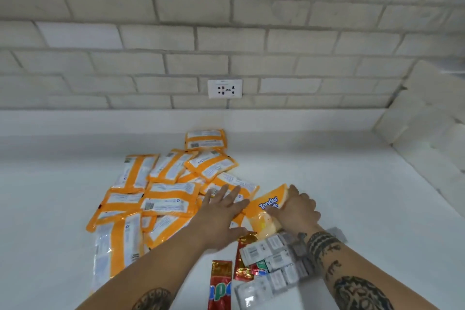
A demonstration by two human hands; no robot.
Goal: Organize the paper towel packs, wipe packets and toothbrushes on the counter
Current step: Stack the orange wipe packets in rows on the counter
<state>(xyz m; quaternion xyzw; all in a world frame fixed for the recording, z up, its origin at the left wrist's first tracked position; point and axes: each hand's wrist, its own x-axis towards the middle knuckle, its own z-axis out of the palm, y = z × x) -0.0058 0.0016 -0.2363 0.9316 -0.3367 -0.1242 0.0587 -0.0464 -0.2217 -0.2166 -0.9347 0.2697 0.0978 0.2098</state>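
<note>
Head view: right grip [298,209] clamps wipe packet [267,205]; left grip [221,216] flat, seemingly touching pile [171,199].

Paper towel packs [425,118] blur at the right edge; a red pack [221,287] runs off the bottom.

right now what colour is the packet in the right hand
The packet is orange with blue-and-white lettering; head view shows it.

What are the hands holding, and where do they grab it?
The right hand grips one orange wipe packet by its right side, curled round the edge. The left hand holds nothing; it is spread flat over the pile of packets.
</note>
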